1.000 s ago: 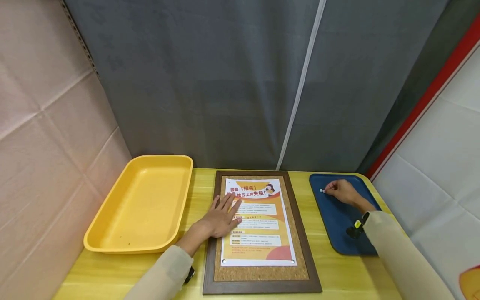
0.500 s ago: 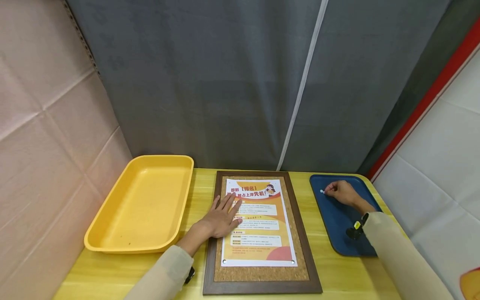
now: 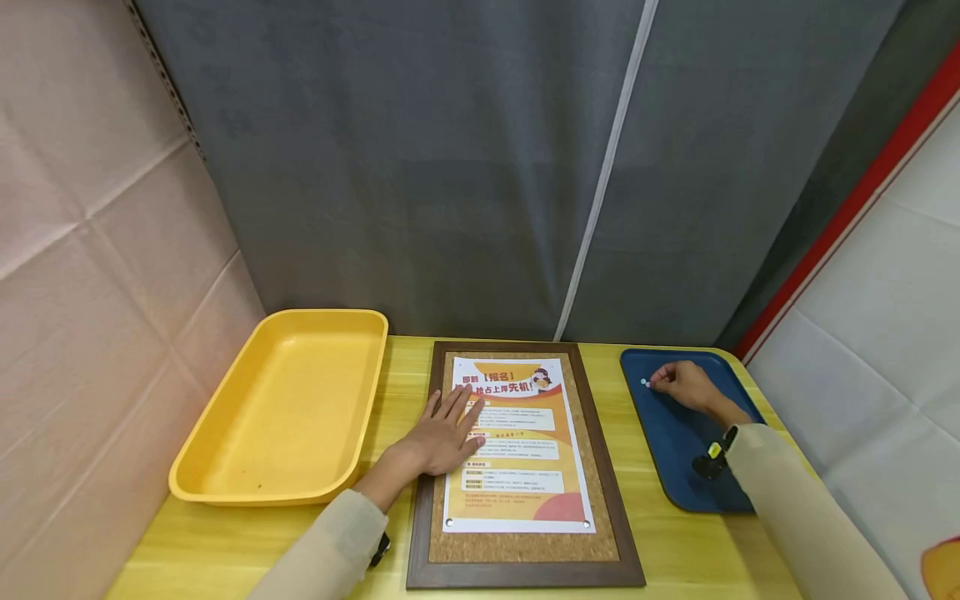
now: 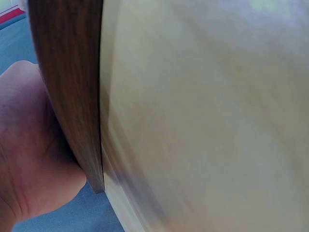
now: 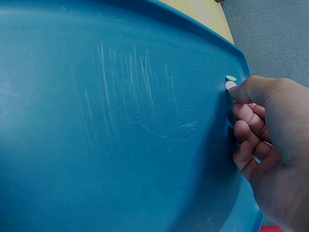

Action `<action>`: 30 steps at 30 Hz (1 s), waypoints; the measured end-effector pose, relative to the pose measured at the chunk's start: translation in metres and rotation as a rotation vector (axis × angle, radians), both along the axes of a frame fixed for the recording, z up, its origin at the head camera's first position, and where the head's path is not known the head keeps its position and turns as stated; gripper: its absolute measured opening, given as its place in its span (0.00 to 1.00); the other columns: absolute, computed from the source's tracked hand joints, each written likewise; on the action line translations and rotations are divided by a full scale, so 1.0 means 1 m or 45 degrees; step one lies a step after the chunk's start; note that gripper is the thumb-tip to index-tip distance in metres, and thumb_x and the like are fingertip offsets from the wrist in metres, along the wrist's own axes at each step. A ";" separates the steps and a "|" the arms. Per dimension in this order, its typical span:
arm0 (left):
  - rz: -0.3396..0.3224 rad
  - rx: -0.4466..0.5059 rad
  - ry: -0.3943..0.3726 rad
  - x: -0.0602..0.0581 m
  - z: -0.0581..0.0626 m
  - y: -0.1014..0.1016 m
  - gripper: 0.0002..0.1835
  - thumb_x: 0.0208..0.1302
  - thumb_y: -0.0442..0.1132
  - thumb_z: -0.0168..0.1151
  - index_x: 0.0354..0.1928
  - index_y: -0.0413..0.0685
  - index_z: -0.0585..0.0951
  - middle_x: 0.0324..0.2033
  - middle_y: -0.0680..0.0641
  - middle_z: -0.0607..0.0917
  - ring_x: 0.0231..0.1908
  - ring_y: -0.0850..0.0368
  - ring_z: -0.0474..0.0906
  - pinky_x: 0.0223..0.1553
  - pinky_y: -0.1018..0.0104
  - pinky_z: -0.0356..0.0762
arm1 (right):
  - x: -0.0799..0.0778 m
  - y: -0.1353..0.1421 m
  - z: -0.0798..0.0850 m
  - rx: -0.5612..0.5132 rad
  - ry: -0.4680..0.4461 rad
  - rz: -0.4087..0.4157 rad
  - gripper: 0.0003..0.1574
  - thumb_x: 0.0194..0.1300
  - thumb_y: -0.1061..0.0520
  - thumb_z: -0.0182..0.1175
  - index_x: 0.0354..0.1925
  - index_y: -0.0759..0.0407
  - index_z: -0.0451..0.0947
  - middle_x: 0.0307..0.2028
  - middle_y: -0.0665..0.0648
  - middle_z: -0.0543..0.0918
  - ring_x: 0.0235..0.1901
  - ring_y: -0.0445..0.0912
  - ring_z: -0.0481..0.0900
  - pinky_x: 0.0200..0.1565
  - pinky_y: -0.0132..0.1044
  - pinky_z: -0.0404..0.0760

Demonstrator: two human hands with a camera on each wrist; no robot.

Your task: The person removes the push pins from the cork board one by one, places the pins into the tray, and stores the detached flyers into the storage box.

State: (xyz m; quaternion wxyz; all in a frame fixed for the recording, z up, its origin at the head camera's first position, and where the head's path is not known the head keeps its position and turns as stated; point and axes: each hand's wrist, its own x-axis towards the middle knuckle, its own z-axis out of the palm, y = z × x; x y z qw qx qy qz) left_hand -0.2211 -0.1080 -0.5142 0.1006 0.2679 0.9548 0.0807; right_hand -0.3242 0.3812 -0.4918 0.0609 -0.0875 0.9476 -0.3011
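Note:
My left hand lies spread on the left part of a printed poster, its palm over the left edge of a cork board with a dark wooden frame. Metal thumbtacks show at the poster's bottom left and bottom right corners. At the far left of a blue tray, my right hand pinches a small pale thumbtack between thumb and finger. Another pale round piece lies on the tray right beside it. The left wrist view shows the left palm against the frame's side.
A deep yellow tray stands left of the board on the yellow wood-grain table. Grey curtain closes off the back, with pale panels at both sides. The blue tray has a raised rim.

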 end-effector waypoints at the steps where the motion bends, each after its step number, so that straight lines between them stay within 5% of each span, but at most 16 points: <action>1: 0.000 0.000 0.003 0.000 0.000 0.000 0.40 0.85 0.64 0.31 0.87 0.52 0.42 0.85 0.42 0.36 0.84 0.44 0.30 0.81 0.38 0.27 | 0.000 0.000 0.000 0.000 -0.001 -0.002 0.09 0.75 0.61 0.64 0.40 0.67 0.85 0.35 0.57 0.85 0.35 0.47 0.78 0.40 0.40 0.77; 15: 0.003 -0.017 0.001 -0.002 -0.005 0.000 0.41 0.84 0.65 0.29 0.87 0.54 0.39 0.85 0.43 0.33 0.84 0.45 0.28 0.81 0.38 0.25 | 0.001 0.003 0.003 0.004 0.012 -0.022 0.10 0.75 0.60 0.63 0.42 0.67 0.86 0.36 0.57 0.87 0.36 0.47 0.79 0.41 0.40 0.78; 30: -0.005 0.002 -0.017 -0.002 -0.004 0.000 0.40 0.85 0.64 0.30 0.87 0.52 0.40 0.85 0.42 0.32 0.84 0.45 0.26 0.80 0.39 0.22 | 0.006 -0.007 0.015 -0.028 0.097 0.075 0.06 0.73 0.61 0.66 0.42 0.65 0.87 0.36 0.56 0.88 0.34 0.43 0.79 0.37 0.33 0.78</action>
